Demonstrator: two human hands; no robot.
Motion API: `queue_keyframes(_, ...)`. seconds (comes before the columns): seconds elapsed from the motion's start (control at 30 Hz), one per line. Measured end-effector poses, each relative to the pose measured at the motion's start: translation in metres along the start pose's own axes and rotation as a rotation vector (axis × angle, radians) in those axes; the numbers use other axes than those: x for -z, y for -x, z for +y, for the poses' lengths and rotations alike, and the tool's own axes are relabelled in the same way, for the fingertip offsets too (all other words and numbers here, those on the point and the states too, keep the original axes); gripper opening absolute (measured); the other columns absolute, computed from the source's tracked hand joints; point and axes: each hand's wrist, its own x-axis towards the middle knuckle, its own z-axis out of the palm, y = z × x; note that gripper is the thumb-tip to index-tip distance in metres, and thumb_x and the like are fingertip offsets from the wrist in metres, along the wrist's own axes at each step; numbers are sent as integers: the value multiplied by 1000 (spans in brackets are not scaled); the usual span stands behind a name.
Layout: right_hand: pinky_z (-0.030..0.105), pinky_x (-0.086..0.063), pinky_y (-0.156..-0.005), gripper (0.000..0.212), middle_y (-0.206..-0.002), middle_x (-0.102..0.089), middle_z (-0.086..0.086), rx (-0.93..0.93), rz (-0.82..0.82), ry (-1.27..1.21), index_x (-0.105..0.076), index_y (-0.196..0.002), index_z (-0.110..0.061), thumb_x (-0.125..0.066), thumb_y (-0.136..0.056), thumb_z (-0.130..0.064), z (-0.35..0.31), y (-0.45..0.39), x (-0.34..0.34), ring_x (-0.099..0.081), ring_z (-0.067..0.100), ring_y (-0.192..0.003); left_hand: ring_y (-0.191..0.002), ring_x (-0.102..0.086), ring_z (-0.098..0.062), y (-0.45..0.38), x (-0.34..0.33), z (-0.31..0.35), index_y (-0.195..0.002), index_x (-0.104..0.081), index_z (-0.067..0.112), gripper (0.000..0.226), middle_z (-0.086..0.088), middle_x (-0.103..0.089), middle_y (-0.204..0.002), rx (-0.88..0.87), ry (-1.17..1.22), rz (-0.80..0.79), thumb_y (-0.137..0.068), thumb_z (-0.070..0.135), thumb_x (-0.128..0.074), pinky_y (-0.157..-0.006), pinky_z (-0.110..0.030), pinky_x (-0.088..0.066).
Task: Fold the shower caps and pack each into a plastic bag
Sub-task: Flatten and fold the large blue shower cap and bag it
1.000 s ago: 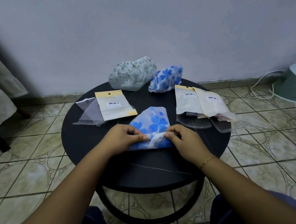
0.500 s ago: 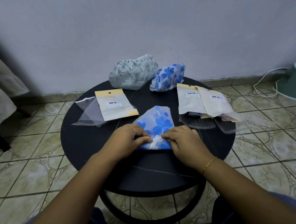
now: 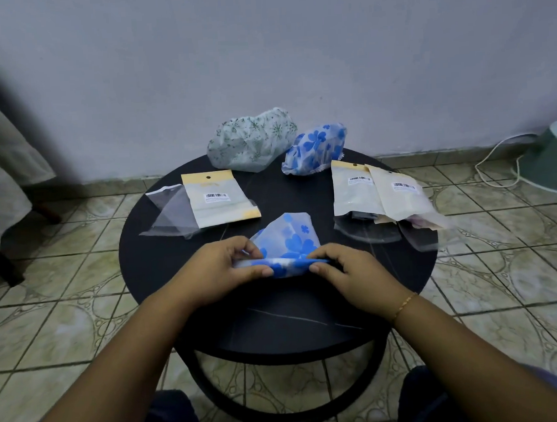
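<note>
Pinching blue shower cap (image 3: 287, 243) w/ left hand (image 3: 223, 268), right hand (image 3: 346, 268).

White stickers with black barcodes sit on the left packet (image 3: 217, 198) and the two right packets (image 3: 355, 186) (image 3: 400, 193). The tiny words under the bars are too small to read.

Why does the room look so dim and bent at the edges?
Head view: low, bluish light, soft shadow in the left corner; the wide lens curves the floor tiles and wall; the hands and blue flowered shower cap look fairly sharp; clear plastic bags show faint sheen.
</note>
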Motion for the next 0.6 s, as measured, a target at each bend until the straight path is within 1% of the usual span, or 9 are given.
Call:
queue_keyframes(0.13, 12, -36, -86, 21, -104, -59, -9, -24, 100, -83, -67, -111, -19, -58, -92, -22, -6, -4, -1, -53, 5, -100, -64, -55, -2, -1, 0, 3, -80, -71, 20, 22, 2, -69, -76, 59, 92, 19, -72, 40, -77, -60, -12, -42)
queue_keyframes(0.23, 11, -32, -74, 22, -95, -56, -14, -76, 175, -129, -63, -112, -24, -58, -92, -19, -7, -7, -7, -50, 6, -92, -53, -48, 2, -4, -4, 3, -80, -68, 19, 25, 4, -61, -65, 115, 135, 51, -71, 40, -79, -50, -9, -38)
queue_keyframes(0.3, 17, -34, -71, 18, -92, -57, -9, -99, 189, -96, -62, -108, -25, -57, -92, -18, -6, -9, -11, -51, 10, -85, -52, -48, 1, -6, -6, 2, -75, -64, 19, 30, 7, -59, -64, 129, 88, 85, -71, 45, -78, -51, -12, -39)
queue_keyframes(0.33, 20, -36, -73, 18, -96, -59, -6, -104, 192, -63, -63, -107, -25, -56, -92, -19, -6, -11, -13, -52, 11, -86, -56, -50, -1, -7, -7, 2, -74, -63, 19, 32, 7, -60, -65, 130, 32, 96, -71, 48, -76, -55, -17, -42)
queue_keyframes(0.4, 24, -40, -79, 20, -98, -58, -4, -101, 201, 11, -65, -110, -25, -56, -92, -20, -6, -16, -16, -54, 15, -95, -70, -55, -5, -9, -7, 0, -73, -63, 23, 33, 8, -59, -77, 117, -132, 110, -73, 55, -71, -68, -27, -47)
queue_keyframes(0.47, 25, -40, -85, 24, -94, -49, -6, -90, 200, 79, -65, -114, -23, -56, -92, -21, -4, -20, -17, -52, 17, -101, -84, -52, -5, -10, -7, -3, -79, -65, 30, 27, 11, -54, -90, 53, -261, 144, -75, 56, -68, -76, -27, -45)
queue_keyframes(0.5, 24, -39, -87, 25, -94, -46, -7, -78, 203, 101, -65, -115, -22, -56, -92, -21, -4, -21, -18, -50, 17, -103, -88, -51, -5, -10, -7, -4, -85, -66, 31, 24, 13, -53, -93, -23, -278, 177, -76, 52, -70, -79, -26, -44)
queue_keyframes(0.57, 25, -38, -91, 24, -100, -48, -5, -13, 226, 147, -66, -113, -22, -56, -92, -19, -5, -22, -17, -47, 16, -105, -91, -53, -10, -12, -9, -6, -92, -70, 28, 16, 11, -59, -96, -250, -294, 222, -79, 34, -75, -81, -25, -42)
queue_keyframes(0.6, 28, -37, -93, 22, -105, -52, -5, 29, 228, 179, -68, -110, -22, -56, -91, -18, -4, -23, -18, -46, 16, -106, -90, -56, -12, -13, -10, -6, -90, -72, 25, 12, 10, -63, -95, -337, -313, 205, -79, 22, -75, -81, -24, -43)
